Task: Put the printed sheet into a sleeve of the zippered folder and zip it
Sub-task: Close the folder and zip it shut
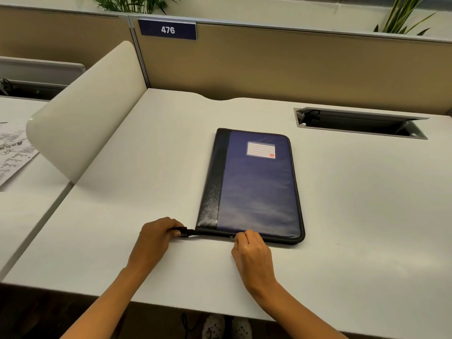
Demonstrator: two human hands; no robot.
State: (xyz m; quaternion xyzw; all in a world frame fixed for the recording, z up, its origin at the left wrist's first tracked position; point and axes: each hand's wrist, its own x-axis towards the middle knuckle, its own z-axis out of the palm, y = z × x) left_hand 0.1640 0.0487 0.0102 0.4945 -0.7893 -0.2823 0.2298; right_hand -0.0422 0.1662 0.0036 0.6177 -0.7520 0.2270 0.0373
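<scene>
**Both hands at the folder's near edge**

My left hand [156, 237] has its fingers curled tight around the black tab [184, 232] that sticks out from the folder's near left corner. My right hand [252, 250] pinches at the zip [231, 237] on the near edge; its fingers are closed, but I cannot tell just what they grip. The blue folder [256, 189] lies flat and closed on the white desk [146, 167], with a white label [260, 150] near its far end. A printed sheet [12, 152] lies far off to the left, on the next desk.
</scene>
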